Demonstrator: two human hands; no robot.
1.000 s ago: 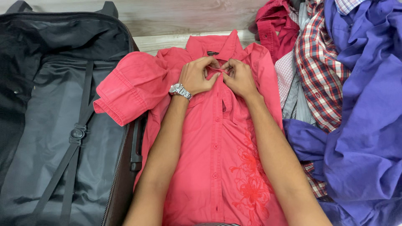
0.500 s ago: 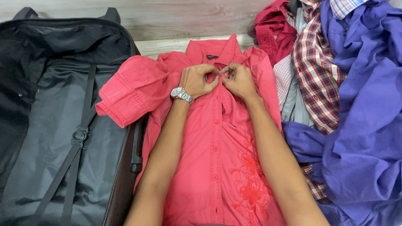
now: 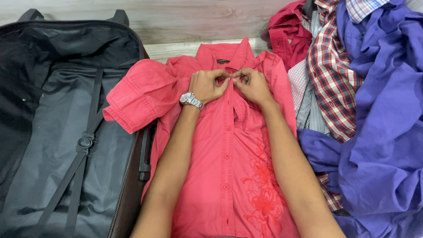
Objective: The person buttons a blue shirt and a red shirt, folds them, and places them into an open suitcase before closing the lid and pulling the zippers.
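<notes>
- Nearest the camera, two bare forearms run up over the lower front of a red shirt [image 3: 220, 176], which lies flat, front up, on the floor with its hem toward the viewer.
- The shirt's button placket runs up the middle, and red floral embroidery [image 3: 262, 189] sits to the right of it.
- To the left lies an open black suitcase [image 3: 57, 132], with crossed straps meeting at a round buckle [image 3: 85, 142]; its edge touches the shirt's side.
- The shirt's folded sleeve [image 3: 136, 99] lies over the suitcase rim, cuff pointing left.
- A silver wristwatch [image 3: 191, 100] sits on the left wrist.
- The left hand [image 3: 209, 84] is curled nearly closed, its fingertips pinching the shirt's placket just below the collar.
- The right hand [image 3: 252, 84] is curled likewise and pinches the opposite edge of the same placket; the two sets of fingertips meet at the top button area, which they hide.
- Right of the shirt is a heap of clothes: a red-and-white plaid shirt [image 3: 330, 79], a large purple garment [image 3: 387, 132] and another red garment [image 3: 286, 37].
- Farthest off, the shirt's collar [image 3: 224, 55] points toward pale wooden floor boards [image 3: 198, 17].
</notes>
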